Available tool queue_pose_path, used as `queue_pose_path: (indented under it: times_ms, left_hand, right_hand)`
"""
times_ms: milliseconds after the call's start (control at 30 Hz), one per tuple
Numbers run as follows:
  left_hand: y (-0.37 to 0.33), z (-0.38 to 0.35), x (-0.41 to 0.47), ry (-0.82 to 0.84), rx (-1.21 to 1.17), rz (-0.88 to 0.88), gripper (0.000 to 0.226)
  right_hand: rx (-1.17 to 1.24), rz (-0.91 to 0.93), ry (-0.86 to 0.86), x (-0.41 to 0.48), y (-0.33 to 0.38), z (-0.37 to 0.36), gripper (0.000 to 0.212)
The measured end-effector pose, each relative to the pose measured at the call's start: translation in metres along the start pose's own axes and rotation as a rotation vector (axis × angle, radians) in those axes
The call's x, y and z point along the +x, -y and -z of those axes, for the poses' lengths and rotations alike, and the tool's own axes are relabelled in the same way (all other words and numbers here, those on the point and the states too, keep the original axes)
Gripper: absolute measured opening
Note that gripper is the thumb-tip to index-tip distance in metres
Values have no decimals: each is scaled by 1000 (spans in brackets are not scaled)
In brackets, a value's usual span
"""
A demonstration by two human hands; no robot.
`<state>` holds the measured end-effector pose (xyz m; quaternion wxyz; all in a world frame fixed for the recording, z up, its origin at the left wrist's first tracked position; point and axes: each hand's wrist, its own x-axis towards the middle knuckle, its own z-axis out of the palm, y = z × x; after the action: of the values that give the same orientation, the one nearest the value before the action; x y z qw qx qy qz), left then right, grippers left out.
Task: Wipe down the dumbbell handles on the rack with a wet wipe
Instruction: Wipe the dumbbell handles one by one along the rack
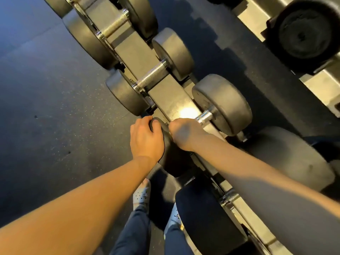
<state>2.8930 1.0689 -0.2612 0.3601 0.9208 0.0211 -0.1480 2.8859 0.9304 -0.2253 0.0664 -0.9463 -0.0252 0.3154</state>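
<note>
A row of black round-headed dumbbells lies across a grey rack (171, 97) that runs diagonally through the view. My left hand (145, 138) grips the near head (172, 163) of one dumbbell, fingers curled over its edge. My right hand (184, 133) is curled round that dumbbell's handle. Only the handle's chrome far end (205, 116) shows, beside the far head (222, 103). A bright white patch, seemingly the wet wipe (185, 113), shows just beyond my right knuckles.
More dumbbells sit further along the rack, one with a knurled handle (151, 76). Bigger ones lie nearer me at the right (288, 159). A second rack tier (257, 19) holds a large dumbbell (305, 32). Dark speckled rubber floor (46, 89) lies to the left; my feet (141, 195) stand below.
</note>
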Motion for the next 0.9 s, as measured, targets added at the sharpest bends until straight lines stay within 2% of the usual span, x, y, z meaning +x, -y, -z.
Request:
queue_pose_path:
  times_ms: [67, 133, 233, 333, 400, 467, 533, 667, 733, 900]
  left_hand:
    - [-2, 1, -1, -5, 21, -2, 37]
    - [-2, 0, -1, -1, 31, -6, 36]
    - [0, -1, 0, -1, 47, 0, 36]
    - [2, -1, 0, 3, 53, -8, 36]
    - [4, -2, 1, 0, 50, -14, 36]
    - [6, -3, 2, -2, 48, -23, 36]
    - [8, -3, 3, 2, 48, -24, 37]
    - [10, -3, 5, 11, 43, -13, 37]
    - [10, -4, 5, 6, 42, -12, 37]
    - [13, -5, 6, -5, 48, -25, 39]
  right_hand:
    - [45, 85, 97, -6, -4, 4, 6]
    - [-72, 117, 93, 5, -13, 12, 1]
    - [-179, 49, 123, 29, -13, 8, 20]
    - [39, 5, 307, 44, -7, -2, 15]
    - [158, 59, 343, 43, -10, -3, 16]
    - [123, 121, 280, 32, -23, 0, 20]
    - [-26, 137, 162, 20, -40, 3, 18]
    - [-216, -23, -102, 5, -38, -8, 21]
    - [-175, -26, -136, -1, -17, -19, 21]
    - [137, 165, -169, -5, -22, -27, 25]
